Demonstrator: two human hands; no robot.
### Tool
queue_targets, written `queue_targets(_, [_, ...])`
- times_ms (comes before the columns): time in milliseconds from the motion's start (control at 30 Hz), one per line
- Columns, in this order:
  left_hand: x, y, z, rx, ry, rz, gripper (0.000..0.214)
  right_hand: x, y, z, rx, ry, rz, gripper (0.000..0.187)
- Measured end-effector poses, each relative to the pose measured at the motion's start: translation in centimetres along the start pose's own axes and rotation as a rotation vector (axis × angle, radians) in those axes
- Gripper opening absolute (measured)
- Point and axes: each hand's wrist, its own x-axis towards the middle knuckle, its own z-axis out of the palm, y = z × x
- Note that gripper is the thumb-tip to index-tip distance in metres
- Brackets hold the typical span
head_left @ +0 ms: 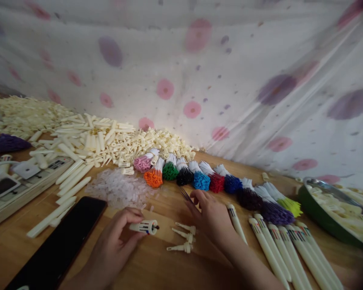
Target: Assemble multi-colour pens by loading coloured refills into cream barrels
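Observation:
My left hand (pixel 121 237) is closed around a cream slotted pen barrel piece (pixel 145 227), held sideways with its open end to the right. Colored bits show in its slots, and a dark tip sticks out of the end. Dark thin tweezers (pixel 186 196) extend from the fingers of my right hand (pixel 211 213), pointing up and left toward the bundle of black-ended refills (pixel 184 173). Between my hands, three small cream plastic parts (pixel 183 247) lie on the wooden table (pixel 157 270).
Refill bundles in several colors, among them orange (pixel 153 177) and red (pixel 216 181), line up behind my hands. Clear plastic pieces (pixel 121 187), a phone (pixel 60 241) and a power strip (pixel 27 189) are left. Multicolor pens (pixel 290 249) and a green bowl (pixel 317 209) stand right.

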Motion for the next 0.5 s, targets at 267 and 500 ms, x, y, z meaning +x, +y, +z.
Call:
queue_targets(267, [0.2,0.1,-0.3,0.032,0.023,-0.012,0.012,0.7,1.7,1.8,-0.129,-0.048,0.047,0.007])
queue_targets(500, [0.3,-0.1,-0.3,0.017,0.046,-0.016,0.013,0.9,1.9,0.7,-0.023,-0.029,0.034,0.015])
